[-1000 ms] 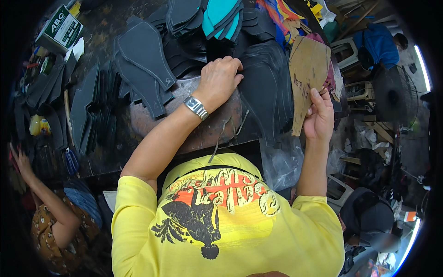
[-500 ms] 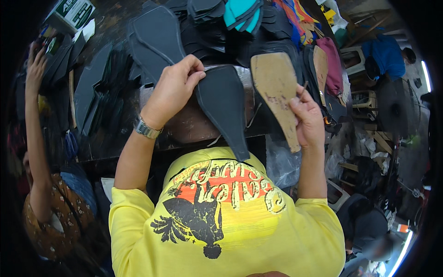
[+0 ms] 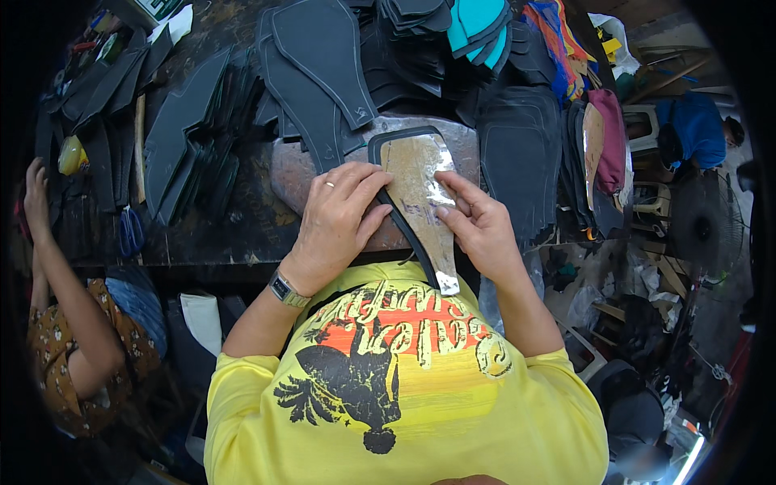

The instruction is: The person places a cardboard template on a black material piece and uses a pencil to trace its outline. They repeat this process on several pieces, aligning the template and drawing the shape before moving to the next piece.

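A brown, paddle-shaped pattern board, partly glossy, lies over a black cut piece of similar outline. The black piece shows as a rim at the board's top and left side. My left hand pinches the left edge of the black piece, with its fingertips at the board's border. On the other side, my right hand is closed on the board's right edge, its thumb and fingers against the board's surface. Both pieces narrow toward my yellow shirt. Behind them is a worn brownish slab on the dark workbench.
Large black cut pieces lie stacked beyond my hands, with more black stacks at right and left. Teal pieces sit at the back. Blue-handled scissors are near the left edge. A co-worker's arm is at far left.
The pattern board has moved left from its stack onto the black piece. My left hand has shifted down the black piece's edge, and my right hand has come inward with the board.
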Available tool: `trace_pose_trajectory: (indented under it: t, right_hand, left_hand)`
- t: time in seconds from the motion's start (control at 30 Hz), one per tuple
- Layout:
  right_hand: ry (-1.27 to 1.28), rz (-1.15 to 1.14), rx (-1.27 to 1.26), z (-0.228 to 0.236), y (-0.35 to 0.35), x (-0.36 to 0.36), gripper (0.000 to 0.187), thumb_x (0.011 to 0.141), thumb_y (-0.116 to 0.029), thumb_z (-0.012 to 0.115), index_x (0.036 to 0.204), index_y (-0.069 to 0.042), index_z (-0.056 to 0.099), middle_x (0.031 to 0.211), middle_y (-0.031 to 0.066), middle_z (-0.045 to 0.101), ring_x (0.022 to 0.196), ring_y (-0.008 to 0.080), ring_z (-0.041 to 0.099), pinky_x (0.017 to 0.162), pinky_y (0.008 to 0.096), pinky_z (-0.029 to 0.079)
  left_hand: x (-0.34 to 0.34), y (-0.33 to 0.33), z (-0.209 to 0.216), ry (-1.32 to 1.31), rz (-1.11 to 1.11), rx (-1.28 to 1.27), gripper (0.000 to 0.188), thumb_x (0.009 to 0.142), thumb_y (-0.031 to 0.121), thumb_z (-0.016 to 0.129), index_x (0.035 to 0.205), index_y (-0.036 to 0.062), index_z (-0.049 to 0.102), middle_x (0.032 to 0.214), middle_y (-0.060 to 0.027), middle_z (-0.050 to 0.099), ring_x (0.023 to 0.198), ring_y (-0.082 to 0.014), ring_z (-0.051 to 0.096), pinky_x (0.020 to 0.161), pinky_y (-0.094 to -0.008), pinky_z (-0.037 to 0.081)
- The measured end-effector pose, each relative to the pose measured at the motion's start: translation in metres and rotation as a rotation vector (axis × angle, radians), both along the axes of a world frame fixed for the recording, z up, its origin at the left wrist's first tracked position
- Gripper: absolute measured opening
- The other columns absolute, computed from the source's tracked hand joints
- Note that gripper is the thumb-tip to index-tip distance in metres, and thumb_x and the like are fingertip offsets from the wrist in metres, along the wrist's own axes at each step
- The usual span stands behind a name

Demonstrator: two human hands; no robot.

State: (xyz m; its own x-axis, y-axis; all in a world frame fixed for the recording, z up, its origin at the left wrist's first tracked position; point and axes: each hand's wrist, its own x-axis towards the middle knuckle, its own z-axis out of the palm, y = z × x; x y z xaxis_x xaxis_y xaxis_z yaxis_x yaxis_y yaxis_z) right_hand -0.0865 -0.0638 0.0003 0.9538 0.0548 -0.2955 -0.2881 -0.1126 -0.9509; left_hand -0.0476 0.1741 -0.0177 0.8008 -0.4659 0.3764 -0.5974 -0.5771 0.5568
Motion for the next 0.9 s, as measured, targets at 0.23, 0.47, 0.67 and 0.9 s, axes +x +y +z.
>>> trace_pose_trajectory:
  t: [0.23,0.47,0.67,0.9]
  right_hand:
    - [-0.098,0.153,-0.322,0.0035,0.0001,0.0078,0.049,0.098,0.002,0.065,0.146,0.003,0.056,0.120,0.0112,0.074,0.097,0.0088,0.067,0.087,0.0265,0.055]
    - [-0.164,0.186,-0.437,0.0074,0.0041,0.0069,0.050,0.096,-0.006,0.068,0.145,-0.001,0.057,0.122,0.0312,0.068,0.105,0.0415,0.074,0.085,0.0407,0.058]
    - [-0.167,0.174,-0.399,0.0081,0.0041,0.0078,0.050,0.096,-0.001,0.067,0.145,0.000,0.057,0.123,0.0242,0.072,0.102,0.0243,0.073,0.087,0.0340,0.058]
    - [-0.164,0.188,-0.417,0.0069,0.0035,0.0086,0.051,0.096,0.002,0.066,0.146,0.000,0.057,0.124,0.0208,0.073,0.101,0.0154,0.073,0.088,0.0310,0.057]
  left_hand:
    - [-0.0005,-0.0021,-0.0018,0.027,0.023,0.032,0.044,0.088,0.017,0.078,0.130,0.0067,0.067,0.131,-0.0106,0.063,0.125,-0.0311,0.059,0.104,-0.0439,0.044]
    - [-0.0005,-0.0020,-0.0028,0.025,0.030,0.022,0.044,0.089,0.017,0.078,0.130,0.0060,0.067,0.139,-0.0114,0.062,0.127,-0.0307,0.058,0.104,-0.0430,0.044]
    - [-0.0009,-0.0021,-0.0021,0.024,0.030,0.024,0.044,0.089,0.017,0.079,0.129,0.0054,0.068,0.138,-0.0115,0.062,0.127,-0.0310,0.058,0.104,-0.0428,0.045]
    - [-0.0001,-0.0018,-0.0012,0.037,0.031,0.018,0.044,0.089,0.018,0.079,0.129,0.0051,0.067,0.137,-0.0118,0.062,0.128,-0.0313,0.058,0.105,-0.0432,0.045]
